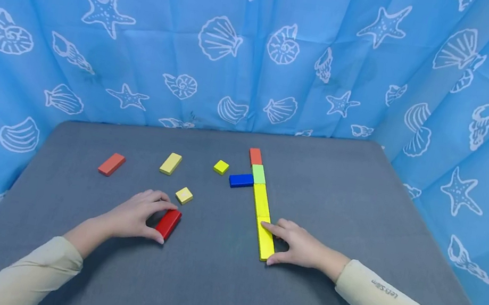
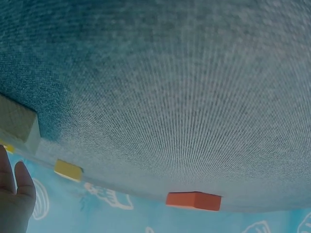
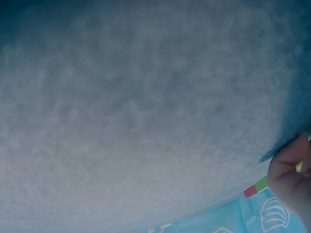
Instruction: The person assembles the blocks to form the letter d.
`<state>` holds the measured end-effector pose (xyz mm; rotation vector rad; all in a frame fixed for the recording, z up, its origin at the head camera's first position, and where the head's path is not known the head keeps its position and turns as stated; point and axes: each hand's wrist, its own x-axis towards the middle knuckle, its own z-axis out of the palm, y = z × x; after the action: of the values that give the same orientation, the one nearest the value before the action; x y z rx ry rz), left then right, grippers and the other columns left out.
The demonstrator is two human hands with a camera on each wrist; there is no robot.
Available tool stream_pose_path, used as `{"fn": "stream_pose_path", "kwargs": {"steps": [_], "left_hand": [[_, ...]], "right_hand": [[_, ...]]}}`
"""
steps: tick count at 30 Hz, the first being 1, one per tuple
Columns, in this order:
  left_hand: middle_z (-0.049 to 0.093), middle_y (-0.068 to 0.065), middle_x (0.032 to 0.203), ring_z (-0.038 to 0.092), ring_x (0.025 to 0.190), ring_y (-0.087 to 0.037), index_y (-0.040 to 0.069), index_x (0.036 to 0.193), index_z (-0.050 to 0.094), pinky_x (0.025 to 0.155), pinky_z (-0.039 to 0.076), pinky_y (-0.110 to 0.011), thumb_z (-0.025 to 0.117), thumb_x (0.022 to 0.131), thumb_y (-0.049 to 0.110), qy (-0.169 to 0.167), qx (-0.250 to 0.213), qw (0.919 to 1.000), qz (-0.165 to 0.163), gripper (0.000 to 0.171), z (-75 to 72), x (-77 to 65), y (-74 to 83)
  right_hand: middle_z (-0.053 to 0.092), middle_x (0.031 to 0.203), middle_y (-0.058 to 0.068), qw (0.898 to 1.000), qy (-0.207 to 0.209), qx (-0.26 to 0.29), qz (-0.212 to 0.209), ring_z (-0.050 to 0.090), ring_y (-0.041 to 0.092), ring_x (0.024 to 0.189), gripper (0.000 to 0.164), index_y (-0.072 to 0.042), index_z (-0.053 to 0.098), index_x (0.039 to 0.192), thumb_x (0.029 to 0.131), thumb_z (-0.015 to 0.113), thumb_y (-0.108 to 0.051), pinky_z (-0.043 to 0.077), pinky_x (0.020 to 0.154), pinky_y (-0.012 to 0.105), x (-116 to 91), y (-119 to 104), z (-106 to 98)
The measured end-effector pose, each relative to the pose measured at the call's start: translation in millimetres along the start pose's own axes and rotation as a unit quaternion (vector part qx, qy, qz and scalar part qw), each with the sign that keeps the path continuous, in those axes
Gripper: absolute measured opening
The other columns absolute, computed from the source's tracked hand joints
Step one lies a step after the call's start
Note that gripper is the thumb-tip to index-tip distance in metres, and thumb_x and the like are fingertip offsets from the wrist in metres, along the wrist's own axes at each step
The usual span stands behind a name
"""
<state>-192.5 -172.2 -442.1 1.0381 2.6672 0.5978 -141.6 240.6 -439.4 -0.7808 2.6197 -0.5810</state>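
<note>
My left hand (image 1: 136, 216) pinches a red rectangular block (image 1: 168, 224) lengthwise, fingertips at its far end and thumb at its near end. At the near end of a row of blocks, my right hand (image 1: 301, 246) holds a yellow block (image 1: 265, 239), index finger on its far part and thumb at its near end. Beyond it the row continues with another yellow block (image 1: 262, 200), a light green block (image 1: 258, 174) and an orange-red block (image 1: 255, 156). A dark blue block (image 1: 241, 180) juts out left of the row, beside the green one.
Loose on the grey table (image 1: 202, 291) lie an orange-red block (image 1: 112, 165), a pale yellow block (image 1: 171, 164), a small pale yellow block (image 1: 184, 196) and a small bright yellow block (image 1: 221, 167). A blue shell-patterned curtain (image 1: 237, 81) hangs behind and along the sides.
</note>
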Motion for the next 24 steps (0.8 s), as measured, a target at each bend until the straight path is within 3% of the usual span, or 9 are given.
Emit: {"fn": "stream_pose_path", "kwargs": {"steps": [7,15,20,24], "left_hand": [[0.052,-0.003,0.123,0.047,0.110,-0.021,0.016,0.132,0.060,0.089,0.044,-0.046,0.084,0.072,0.045,-0.003,-0.004,1.0000,-0.009,0.071,0.4,-1.7,0.4],[0.052,-0.005,0.125,0.047,0.111,-0.023,0.015,0.132,0.059,0.090,0.044,-0.049,0.082,0.073,0.049,0.004,-0.003,0.9999,0.009,0.071,2.5,-0.2,2.2],[0.052,-0.006,0.125,0.047,0.112,-0.023,0.015,0.134,0.058,0.090,0.045,-0.048,0.082,0.073,0.050,0.018,0.005,0.9997,0.012,0.075,4.2,13.9,12.1],[0.053,-0.008,0.121,0.048,0.108,-0.024,0.013,0.135,0.057,0.087,0.046,-0.047,0.083,0.072,0.046,0.053,0.017,0.9982,-0.022,0.076,10.1,35.0,28.2]], "right_hand": [[0.046,0.099,-0.003,1.000,0.001,0.002,-0.009,0.042,0.013,0.087,0.084,-0.007,0.045,0.146,0.079,0.078,-0.045,0.038,0.071,0.027,2.0,0.3,-1.8],[0.048,0.099,-0.001,0.999,-0.008,0.036,-0.007,0.045,0.015,0.088,0.083,-0.007,0.044,0.146,0.081,0.078,-0.044,0.040,0.073,0.029,5.6,1.4,-5.8],[0.047,0.088,0.001,0.996,0.010,0.089,0.001,0.046,0.017,0.082,0.082,-0.003,0.038,0.148,0.084,0.077,-0.036,0.040,0.071,0.030,15.7,15.5,-15.4],[0.046,0.083,0.003,0.994,0.001,0.111,0.020,0.044,0.017,0.076,0.087,-0.004,0.029,0.152,0.085,0.076,-0.033,0.036,0.066,0.029,28.5,28.0,-24.2]]}}
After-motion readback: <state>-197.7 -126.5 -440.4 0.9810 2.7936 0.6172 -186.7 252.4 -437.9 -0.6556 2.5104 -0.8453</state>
